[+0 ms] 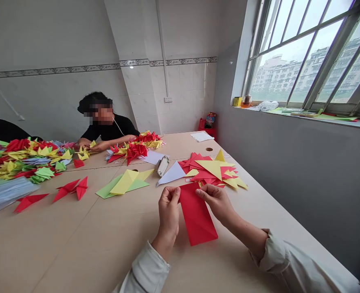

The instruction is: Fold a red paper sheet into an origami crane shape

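Observation:
Between my two hands is a red sheet of paper (197, 217), folded to a rectangle, with a faint crease across its lower part. My left hand (170, 209) pinches its upper left corner, thumb on top. At the upper right corner my right hand (216, 199) pinches it between thumb and fingers. Just beyond the hands lies a pile of folded red and yellow paper pieces (209, 169). A white paper triangle (172, 174) rests left of that pile. Yellow and green folded sheets (125, 182) lie further left.
Red folded paper birds (66, 189) lie on the table (106, 248) at left. A large heap of colourful folded pieces (30, 158) is behind them. Across the table a person (106, 126) handles yellow paper beside another pile (134, 148). A small metal-edged object (162, 166) stands mid-table. The wall (290, 150) runs along the right.

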Demonstrator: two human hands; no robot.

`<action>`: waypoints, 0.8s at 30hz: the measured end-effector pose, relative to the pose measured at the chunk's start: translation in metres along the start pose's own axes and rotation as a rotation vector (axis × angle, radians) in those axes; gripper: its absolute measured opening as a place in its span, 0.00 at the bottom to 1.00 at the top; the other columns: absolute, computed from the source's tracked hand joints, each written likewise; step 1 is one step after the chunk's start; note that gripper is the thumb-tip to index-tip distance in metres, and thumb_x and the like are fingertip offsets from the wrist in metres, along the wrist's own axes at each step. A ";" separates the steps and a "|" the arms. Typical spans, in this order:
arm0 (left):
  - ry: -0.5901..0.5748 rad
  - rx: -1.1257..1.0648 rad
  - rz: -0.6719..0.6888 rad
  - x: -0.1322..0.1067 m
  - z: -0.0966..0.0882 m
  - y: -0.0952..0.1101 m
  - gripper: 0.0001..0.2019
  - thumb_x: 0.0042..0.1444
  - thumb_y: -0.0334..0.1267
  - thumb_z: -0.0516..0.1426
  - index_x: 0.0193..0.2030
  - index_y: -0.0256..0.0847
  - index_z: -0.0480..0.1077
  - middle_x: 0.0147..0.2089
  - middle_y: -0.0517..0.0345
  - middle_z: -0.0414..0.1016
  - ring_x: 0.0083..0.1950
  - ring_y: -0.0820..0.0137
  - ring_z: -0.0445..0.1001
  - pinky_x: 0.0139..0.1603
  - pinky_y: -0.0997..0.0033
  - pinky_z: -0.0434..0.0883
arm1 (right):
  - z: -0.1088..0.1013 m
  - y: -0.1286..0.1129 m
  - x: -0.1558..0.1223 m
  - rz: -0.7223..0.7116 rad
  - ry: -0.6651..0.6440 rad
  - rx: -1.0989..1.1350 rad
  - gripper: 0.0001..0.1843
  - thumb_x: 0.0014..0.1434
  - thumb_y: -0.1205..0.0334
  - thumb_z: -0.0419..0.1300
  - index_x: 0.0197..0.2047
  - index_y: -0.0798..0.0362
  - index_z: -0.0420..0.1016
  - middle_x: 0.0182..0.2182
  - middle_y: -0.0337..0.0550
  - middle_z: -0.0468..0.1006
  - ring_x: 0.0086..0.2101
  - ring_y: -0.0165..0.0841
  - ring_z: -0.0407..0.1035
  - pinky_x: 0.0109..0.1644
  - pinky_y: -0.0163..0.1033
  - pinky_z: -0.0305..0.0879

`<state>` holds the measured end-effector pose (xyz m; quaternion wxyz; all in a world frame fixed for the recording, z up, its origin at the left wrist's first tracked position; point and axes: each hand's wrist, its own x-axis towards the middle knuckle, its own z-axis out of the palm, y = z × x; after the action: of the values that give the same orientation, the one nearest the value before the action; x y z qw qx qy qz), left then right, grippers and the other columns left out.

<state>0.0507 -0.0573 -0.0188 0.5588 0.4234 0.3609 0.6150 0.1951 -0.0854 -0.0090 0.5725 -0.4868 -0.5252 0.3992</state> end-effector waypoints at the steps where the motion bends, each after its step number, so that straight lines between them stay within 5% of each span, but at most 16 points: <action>1: 0.019 0.069 0.054 0.001 -0.001 0.000 0.11 0.53 0.45 0.60 0.30 0.40 0.65 0.26 0.66 0.65 0.27 0.77 0.62 0.31 0.78 0.63 | 0.002 -0.001 0.000 -0.002 0.004 -0.003 0.22 0.51 0.43 0.62 0.22 0.54 0.65 0.19 0.35 0.61 0.23 0.28 0.53 0.26 0.34 0.50; 5: 0.029 0.311 0.214 0.003 -0.004 0.001 0.12 0.56 0.49 0.57 0.32 0.42 0.65 0.25 0.65 0.61 0.26 0.75 0.58 0.27 0.78 0.59 | 0.008 -0.003 0.000 -0.009 0.020 -0.003 0.23 0.50 0.43 0.62 0.21 0.53 0.63 0.19 0.34 0.58 0.22 0.27 0.50 0.25 0.34 0.47; 8: -0.024 0.309 0.155 0.003 -0.004 0.001 0.13 0.56 0.51 0.56 0.35 0.43 0.66 0.22 0.67 0.57 0.23 0.75 0.55 0.24 0.77 0.55 | 0.007 -0.003 0.002 -0.026 0.043 0.002 0.22 0.51 0.44 0.62 0.21 0.53 0.63 0.19 0.35 0.57 0.23 0.27 0.50 0.25 0.34 0.47; 14: -0.149 0.173 0.012 0.001 -0.001 -0.005 0.15 0.52 0.51 0.60 0.33 0.40 0.68 0.30 0.61 0.69 0.32 0.73 0.66 0.34 0.75 0.63 | -0.003 -0.002 0.009 -0.069 0.136 -0.037 0.22 0.52 0.44 0.61 0.22 0.53 0.63 0.20 0.34 0.58 0.23 0.28 0.50 0.26 0.34 0.49; 24: -0.113 0.352 0.190 0.003 -0.003 0.002 0.13 0.52 0.49 0.60 0.29 0.41 0.68 0.27 0.61 0.69 0.28 0.72 0.66 0.31 0.75 0.63 | -0.004 -0.006 0.007 -0.026 0.081 0.068 0.21 0.51 0.45 0.62 0.21 0.54 0.65 0.20 0.36 0.62 0.24 0.28 0.54 0.27 0.34 0.52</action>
<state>0.0471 -0.0541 -0.0178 0.4352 0.5805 0.3893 0.5675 0.1992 -0.0801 -0.0013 0.6147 -0.4757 -0.4942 0.3894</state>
